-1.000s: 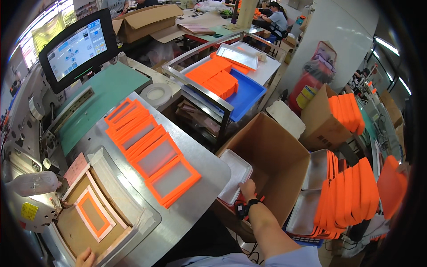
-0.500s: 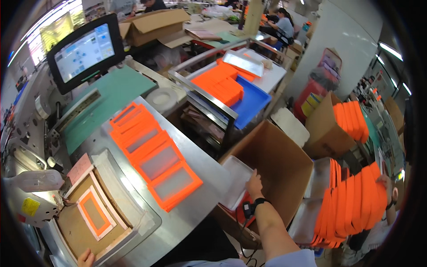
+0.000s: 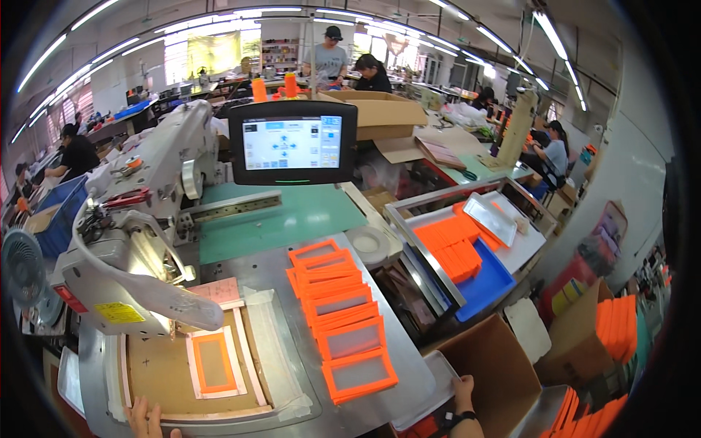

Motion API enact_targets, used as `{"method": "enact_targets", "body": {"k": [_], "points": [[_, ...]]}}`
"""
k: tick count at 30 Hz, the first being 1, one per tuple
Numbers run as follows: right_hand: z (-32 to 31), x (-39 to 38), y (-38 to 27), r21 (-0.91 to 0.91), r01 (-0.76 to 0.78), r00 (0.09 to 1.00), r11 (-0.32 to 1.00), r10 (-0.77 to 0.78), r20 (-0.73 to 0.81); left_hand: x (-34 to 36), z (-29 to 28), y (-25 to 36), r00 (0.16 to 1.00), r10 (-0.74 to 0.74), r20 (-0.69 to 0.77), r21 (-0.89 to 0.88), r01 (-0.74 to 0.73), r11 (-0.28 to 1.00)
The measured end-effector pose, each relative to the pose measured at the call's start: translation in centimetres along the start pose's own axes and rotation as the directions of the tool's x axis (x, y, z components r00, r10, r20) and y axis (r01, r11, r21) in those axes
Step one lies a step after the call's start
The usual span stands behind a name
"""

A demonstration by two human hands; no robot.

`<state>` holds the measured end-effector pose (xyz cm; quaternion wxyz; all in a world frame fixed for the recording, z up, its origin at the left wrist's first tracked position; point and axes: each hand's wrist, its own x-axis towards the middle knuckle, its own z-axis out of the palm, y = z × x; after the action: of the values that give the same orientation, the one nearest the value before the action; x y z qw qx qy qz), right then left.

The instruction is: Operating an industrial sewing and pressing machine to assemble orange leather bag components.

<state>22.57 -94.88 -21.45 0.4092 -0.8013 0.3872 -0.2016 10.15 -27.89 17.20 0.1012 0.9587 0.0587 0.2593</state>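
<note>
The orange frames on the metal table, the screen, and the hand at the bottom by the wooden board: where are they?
orange frames [image 3: 343, 321], head view, on the middle of the row.
screen [image 3: 292, 143], head view, on its lit middle.
left hand [image 3: 148, 419], head view, on the fingers at the wooden board's edge.

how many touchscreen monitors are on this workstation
1: a black-framed touchscreen monitor stands behind the green work surface, right of the white sewing machine. Others may be hidden.

head view | worn on head, aimed forward and down | sewing machine [image 3: 139, 241] seen close, left of centre | edges bent by fisheye
</note>
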Motion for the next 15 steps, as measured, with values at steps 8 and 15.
{"method": "enact_targets", "body": {"k": [8,15], "points": [[-14.6,3.1,-3.3,-0.077,0.320,0.893,0.944,-0.327,-0.310,-0.1,-0.1,0.2,0.999,0.000,-0.037,0.009,0.000,1.000],[-25.7,-4.6,-22.0,0.793,0.332,0.887,0.511,0.116,-0.446,-0.3,0.0,-0.2,0.997,0.028,-0.070,-0.061,-0.033,0.998]]}}
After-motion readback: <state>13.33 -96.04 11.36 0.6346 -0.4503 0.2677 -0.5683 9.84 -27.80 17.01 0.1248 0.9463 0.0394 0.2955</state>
